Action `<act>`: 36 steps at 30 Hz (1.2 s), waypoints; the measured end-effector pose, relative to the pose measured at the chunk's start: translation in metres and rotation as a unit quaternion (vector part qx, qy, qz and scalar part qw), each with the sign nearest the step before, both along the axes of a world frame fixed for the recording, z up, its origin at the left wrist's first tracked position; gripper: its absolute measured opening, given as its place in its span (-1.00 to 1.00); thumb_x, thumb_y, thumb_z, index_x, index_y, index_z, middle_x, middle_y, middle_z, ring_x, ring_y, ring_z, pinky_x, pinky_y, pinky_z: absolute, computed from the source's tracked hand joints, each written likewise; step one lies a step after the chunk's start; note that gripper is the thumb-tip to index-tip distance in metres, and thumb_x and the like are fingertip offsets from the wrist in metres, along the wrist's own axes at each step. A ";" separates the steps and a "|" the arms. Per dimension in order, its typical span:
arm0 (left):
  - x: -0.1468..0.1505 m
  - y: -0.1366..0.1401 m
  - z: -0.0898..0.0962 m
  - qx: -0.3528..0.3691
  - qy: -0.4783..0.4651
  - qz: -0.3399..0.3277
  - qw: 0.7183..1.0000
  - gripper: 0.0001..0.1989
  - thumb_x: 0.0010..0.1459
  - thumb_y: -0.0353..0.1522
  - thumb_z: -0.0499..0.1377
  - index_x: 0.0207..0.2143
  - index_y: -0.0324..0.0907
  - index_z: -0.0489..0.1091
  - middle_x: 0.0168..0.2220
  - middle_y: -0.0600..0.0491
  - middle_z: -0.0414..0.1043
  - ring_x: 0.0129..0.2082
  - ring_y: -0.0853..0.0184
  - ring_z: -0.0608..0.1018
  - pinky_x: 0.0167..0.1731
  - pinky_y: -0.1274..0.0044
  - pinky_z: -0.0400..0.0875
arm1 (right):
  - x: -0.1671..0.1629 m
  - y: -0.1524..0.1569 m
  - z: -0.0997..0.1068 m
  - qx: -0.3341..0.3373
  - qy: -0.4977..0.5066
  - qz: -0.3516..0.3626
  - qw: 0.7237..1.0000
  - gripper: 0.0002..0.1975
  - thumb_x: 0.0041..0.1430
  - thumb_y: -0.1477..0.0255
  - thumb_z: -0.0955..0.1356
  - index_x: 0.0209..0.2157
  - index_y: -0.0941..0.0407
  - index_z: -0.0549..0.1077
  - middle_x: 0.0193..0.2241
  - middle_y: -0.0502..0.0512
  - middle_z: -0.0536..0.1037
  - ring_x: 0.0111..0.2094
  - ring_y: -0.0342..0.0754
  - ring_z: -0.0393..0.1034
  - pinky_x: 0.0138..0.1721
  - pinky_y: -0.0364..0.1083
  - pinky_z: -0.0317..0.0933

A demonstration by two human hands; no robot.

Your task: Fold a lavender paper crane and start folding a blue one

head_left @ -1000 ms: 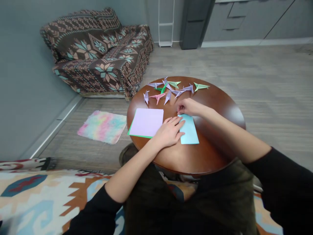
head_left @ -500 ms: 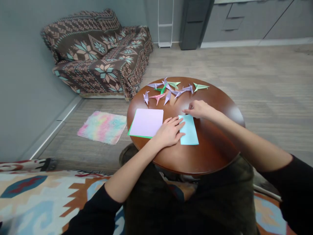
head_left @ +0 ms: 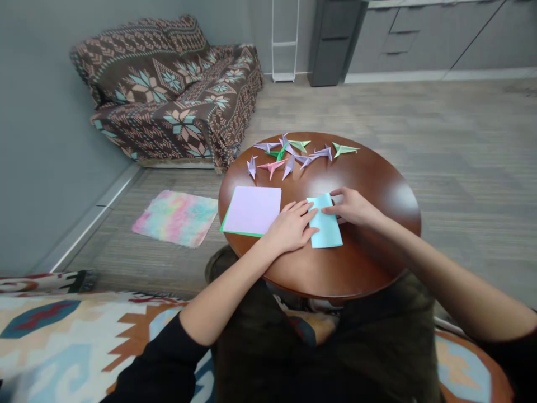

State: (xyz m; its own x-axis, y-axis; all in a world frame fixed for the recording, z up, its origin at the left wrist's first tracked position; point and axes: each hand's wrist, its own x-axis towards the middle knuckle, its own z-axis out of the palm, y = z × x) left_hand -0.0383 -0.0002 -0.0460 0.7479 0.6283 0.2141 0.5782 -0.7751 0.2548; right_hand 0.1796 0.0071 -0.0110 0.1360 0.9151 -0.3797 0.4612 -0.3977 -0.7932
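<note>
A light-blue sheet of origami paper [head_left: 326, 232], folded into an upright rectangle, lies on the round brown table [head_left: 310, 274]. My left hand [head_left: 291, 225] rests flat on its left side with the fingers stretched out. At the paper's upper right edge is my right hand [head_left: 350, 206], its thumb on top and the index finger at the far corner. That edge looks slightly lifted between them; the other fingertips are partly hidden. Left of my left hand sits a stack of square paper [head_left: 254, 210], lilac on top with green showing beneath.
Several folded paper cranes, among them a pink crane [head_left: 272, 167] and a pale green crane [head_left: 345, 149], lie along the table's far side. A patterned covered sofa [head_left: 176, 106] stands beyond at the left. A pastel fluffy mat [head_left: 176, 218] is on the floor.
My right hand has moved slightly right and toward me along the paper's right edge, and its thumb now lies on the sheet. My left hand stays in place.
</note>
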 end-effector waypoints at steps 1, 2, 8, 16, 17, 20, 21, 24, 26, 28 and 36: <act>0.000 0.000 0.000 0.000 0.001 0.001 1.000 -0.44 0.41 -0.18 0.16 0.34 -0.28 0.33 0.41 -0.22 0.29 0.43 0.03 0.32 0.42 0.17 0.17 | 0.001 0.001 0.000 -0.001 0.006 -0.002 1.000 -0.40 0.04 0.53 0.59 0.09 0.21 0.38 -0.26 0.19 0.65 -0.30 0.08 0.64 -0.48 -0.08 0.57; 0.000 0.000 0.000 0.001 0.001 0.001 1.000 -0.44 0.40 -0.18 0.16 0.33 -0.28 0.34 0.41 -0.22 0.29 0.43 0.03 0.32 0.42 0.17 0.17 | 0.001 0.001 -0.001 -0.002 0.010 -0.003 1.000 -0.42 0.01 0.56 0.59 0.06 0.21 0.40 -0.31 0.16 0.64 -0.33 0.07 0.64 -0.49 -0.09 0.57; 0.000 -0.001 0.002 -0.005 -0.001 0.001 1.000 -0.41 0.40 -0.15 0.17 0.33 -0.32 0.32 0.40 -0.24 0.30 0.44 0.03 0.32 0.43 0.18 0.16 | 0.004 0.005 -0.001 -0.009 0.021 -0.016 1.000 -0.46 -0.07 0.63 0.61 -0.06 0.18 0.42 -0.42 0.04 0.60 -0.39 0.03 0.61 -0.50 -0.10 0.54; -0.001 0.000 0.001 -0.015 -0.003 -0.001 1.000 -0.41 0.40 -0.16 0.17 0.33 -0.34 0.32 0.41 -0.27 0.28 0.44 0.03 0.31 0.44 0.16 0.15 | 0.002 0.004 0.000 -0.017 0.040 -0.019 0.999 -0.47 -0.06 0.64 0.61 -0.09 0.15 0.39 -0.44 0.00 0.58 -0.41 0.00 0.61 -0.52 -0.12 0.53; -0.001 0.000 0.001 -0.016 -0.003 -0.001 1.000 -0.40 0.40 -0.16 0.17 0.33 -0.36 0.31 0.41 -0.28 0.28 0.44 0.03 0.31 0.45 0.17 0.14 | 0.002 0.004 0.000 -0.018 0.042 -0.019 0.999 -0.47 -0.06 0.64 0.61 -0.10 0.15 0.39 -0.44 0.00 0.58 -0.41 0.00 0.61 -0.52 -0.13 0.53; -0.001 0.001 0.001 -0.018 0.000 -0.002 1.000 -0.39 0.39 -0.16 0.17 0.33 -0.37 0.30 0.41 -0.28 0.27 0.45 0.04 0.30 0.46 0.18 0.12 | 0.003 0.005 -0.001 -0.020 0.047 -0.019 0.999 -0.48 -0.07 0.64 0.61 -0.12 0.14 0.39 -0.44 0.00 0.58 -0.42 -0.01 0.60 -0.52 -0.12 0.54; -0.001 0.001 0.000 -0.018 0.000 -0.002 1.000 -0.39 0.40 -0.16 0.17 0.34 -0.37 0.30 0.41 -0.27 0.27 0.45 0.04 0.30 0.46 0.18 0.11 | 0.003 0.006 -0.001 -0.022 0.048 -0.019 0.998 -0.47 -0.08 0.64 0.61 -0.12 0.14 0.39 -0.44 -0.01 0.58 -0.42 -0.01 0.60 -0.52 -0.12 0.54; -0.001 0.000 0.000 -0.019 0.000 -0.003 1.000 -0.39 0.40 -0.16 0.16 0.34 -0.36 0.29 0.41 -0.27 0.27 0.45 0.05 0.30 0.46 0.18 0.11 | 0.004 0.007 -0.002 -0.026 0.054 -0.018 0.998 -0.45 -0.11 0.64 0.63 -0.13 0.13 0.39 -0.44 -0.01 0.58 -0.42 0.01 0.61 -0.51 -0.10 0.55; -0.001 0.000 0.000 -0.020 -0.001 -0.001 1.000 -0.39 0.40 -0.16 0.16 0.34 -0.36 0.29 0.41 -0.27 0.28 0.45 0.06 0.30 0.47 0.18 0.11 | 0.005 0.008 -0.003 -0.027 0.056 -0.018 0.998 -0.43 -0.14 0.63 0.64 -0.13 0.13 0.39 -0.43 0.00 0.59 -0.42 0.01 0.61 -0.50 -0.09 0.56; 0.000 0.000 0.000 -0.021 0.001 0.001 1.000 -0.40 0.41 -0.17 0.15 0.34 -0.37 0.29 0.41 -0.27 0.28 0.45 0.06 0.30 0.47 0.18 0.11 | 0.004 0.008 -0.003 -0.028 0.056 -0.019 0.998 -0.42 -0.16 0.62 0.65 -0.13 0.13 0.40 -0.43 -0.01 0.59 -0.43 0.01 0.61 -0.50 -0.09 0.55; 0.000 0.002 -0.001 -0.027 -0.012 0.003 1.000 -0.42 0.40 -0.19 0.16 0.34 -0.33 0.30 0.39 -0.26 0.31 0.45 0.04 0.31 0.44 0.14 0.16 | 0.006 0.003 0.003 -0.054 0.088 -0.024 0.994 -0.50 -0.05 0.58 0.64 -0.15 0.13 0.39 -0.45 0.01 0.62 -0.45 -0.04 0.60 -0.50 -0.14 0.55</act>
State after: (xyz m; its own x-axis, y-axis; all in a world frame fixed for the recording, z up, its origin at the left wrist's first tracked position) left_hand -0.0382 0.0021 -0.0470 0.7396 0.6432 0.1982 0.5752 -0.7570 0.3100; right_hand 0.1857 0.0103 -0.0084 0.1009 0.8617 -0.4972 0.2982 -0.5030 -0.8112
